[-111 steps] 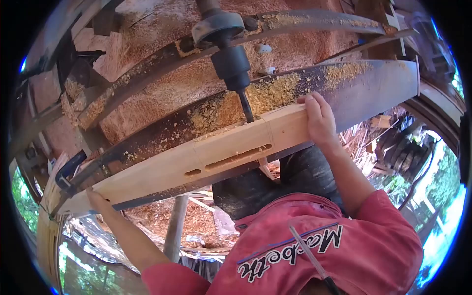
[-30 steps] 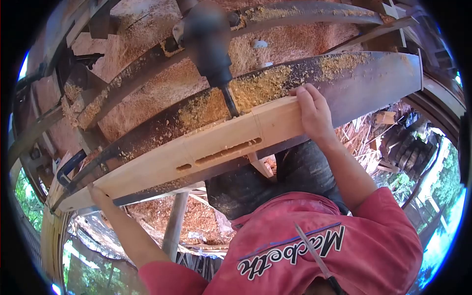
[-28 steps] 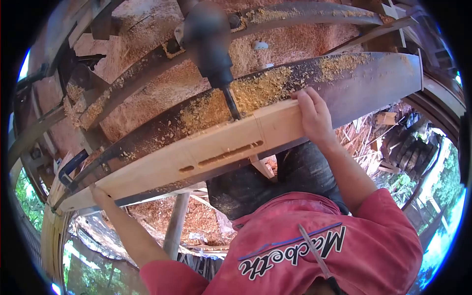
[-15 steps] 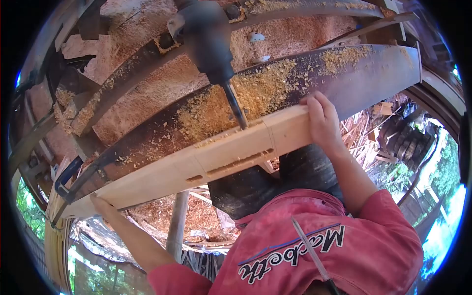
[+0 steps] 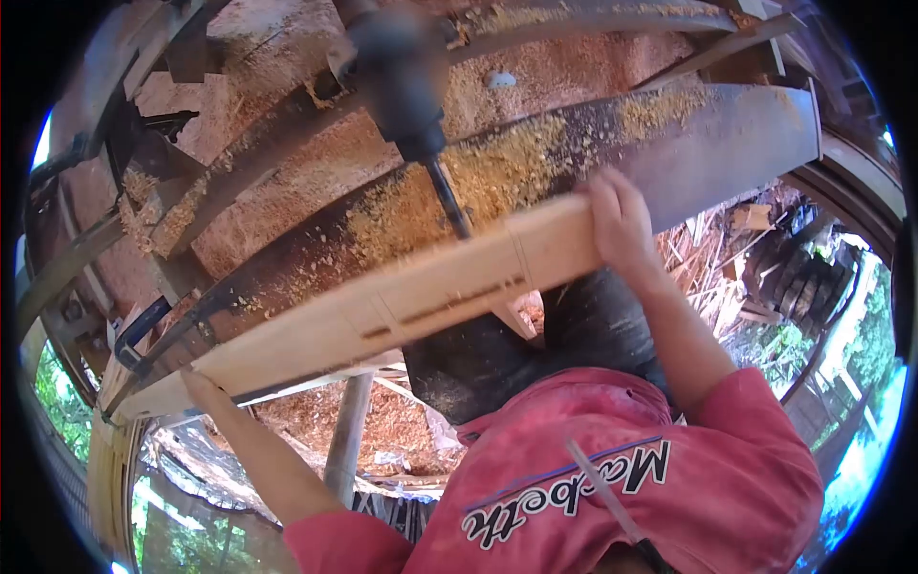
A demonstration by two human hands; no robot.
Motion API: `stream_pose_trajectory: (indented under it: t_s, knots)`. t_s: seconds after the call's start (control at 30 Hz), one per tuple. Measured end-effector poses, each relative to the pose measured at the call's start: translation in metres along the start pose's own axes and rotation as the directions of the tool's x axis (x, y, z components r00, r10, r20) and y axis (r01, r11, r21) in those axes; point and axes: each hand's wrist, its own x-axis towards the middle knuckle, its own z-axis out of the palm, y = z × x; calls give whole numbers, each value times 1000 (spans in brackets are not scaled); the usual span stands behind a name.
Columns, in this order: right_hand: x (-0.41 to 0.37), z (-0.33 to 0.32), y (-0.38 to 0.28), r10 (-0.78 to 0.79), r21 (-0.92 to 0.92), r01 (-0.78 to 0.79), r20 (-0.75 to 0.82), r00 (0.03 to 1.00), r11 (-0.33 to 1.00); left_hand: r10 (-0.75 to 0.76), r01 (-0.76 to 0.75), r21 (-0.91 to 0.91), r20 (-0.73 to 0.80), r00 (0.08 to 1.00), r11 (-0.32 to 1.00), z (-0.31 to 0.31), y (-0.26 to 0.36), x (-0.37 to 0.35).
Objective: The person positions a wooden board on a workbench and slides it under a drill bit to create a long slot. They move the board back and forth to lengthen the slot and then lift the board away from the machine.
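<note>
A: Head view: what does the L hand do?
B: Left hand (image 5: 201, 390) (L): at the lower edge of the wooden beam (image 5: 430, 287), nr its narrow end, thumb side against the wood. Most fingers hidden, so how far it's closed can't be told.

A: And R?
B: Right hand (image 5: 622, 225) (R): part closed, fingers bent over the top edge at the beam's other end, gripping it. Thumb hidden.

A: Beam position?
B: Aslant, rising L to R, over the front of a metal table (image 5: 732, 139), betw. the two hands. Blurred. Its near face bears a long slot (image 5: 464, 301), a short slot (image 5: 376, 334) to the L of it, and thin marked lines across the wood.

A: Drill parts?
B: Dark chuck (image 5: 402, 91), blurred, above the table; drill bit (image 5: 448, 199) points down, tip at the beam's upper side. Contact or depth: can't tell.

A: Surroundings?
B: Wood shavings (image 5: 507, 163) lie thick on the table behind the beam, esp. round the bit. Clamp (image 5: 134, 335) at far L, nr the beam's narrow end. Below: dark trousers (image 5: 469, 373), a red shirt (image 5: 574, 411) w/ upside-down lettering, and a thin pale rod (image 5: 607, 493), dark at its lower end, in front of the shirt.
</note>
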Motion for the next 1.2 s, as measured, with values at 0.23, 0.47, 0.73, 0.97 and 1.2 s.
stream_pose_trajectory:
  t_s: [0.23, 0.47, 0.73, 0.97, 1.2]
  knots:
    - [-6, -3, 1, -32, -8, 32, -20, 999, 999, 5, 1, 88, -70, 998, 996, 9, 12, -21]
    - [16, 3, -12, -41, 23, 41, 29, 999, 999, -46, 49, 53, -48, 998, 997, 13, 23, -24]
    - [-3, 2, -2, 20, 16, -20, 9, 1000, 1000, 80, -76, 89, -49, 996, 993, 4, 16, -32]
    - [9, 9, -15, 44, 35, -45, 8, 999, 998, 24, -24, -24, 16, 1000, 999, 10, 28, -25]
    - [6, 16, -19, 63, 34, -63, -16, 998, 997, -6, 8, 45, -27, 1000, 999, 4, 28, -5]
